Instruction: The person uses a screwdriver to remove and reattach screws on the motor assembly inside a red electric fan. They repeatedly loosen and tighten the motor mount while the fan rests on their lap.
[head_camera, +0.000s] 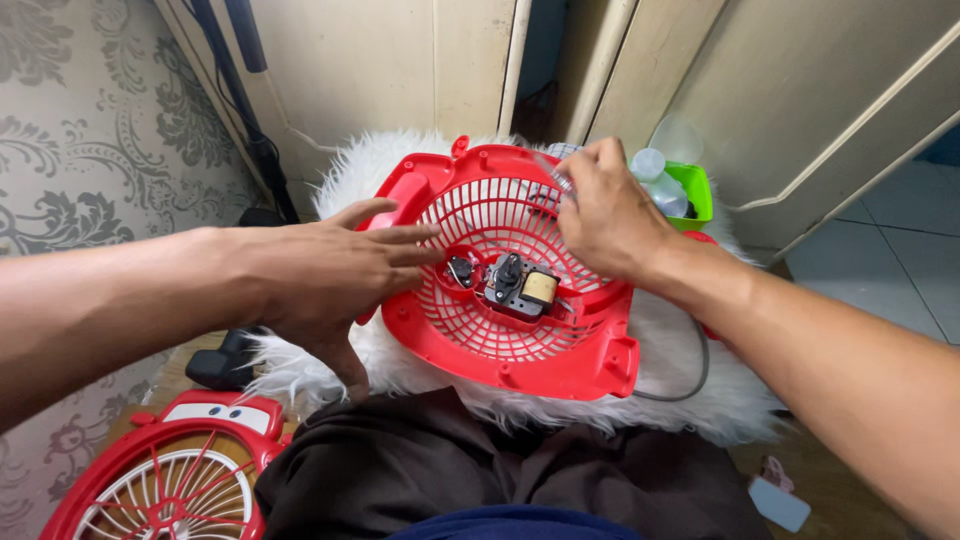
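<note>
A red fan housing (520, 360) with a white grille lies tilted on a white furry rug (700, 400), its small motor (520, 285) exposed at the centre. My left hand (325, 280) is spread flat with fingers apart, its fingertips reaching the housing's left rim. My right hand (605, 215) hovers over the upper right of the grille, fingers curled around a small clear, slim object (556, 178); what it is stays unclear.
A second red fan cover (170, 480) with a white grille lies at the lower left. A green container (695, 190) with clear plastic items sits behind the housing. A grey cord (690, 380) runs along the rug. A black object (225, 362) rests at left. Cream cabinet doors stand behind.
</note>
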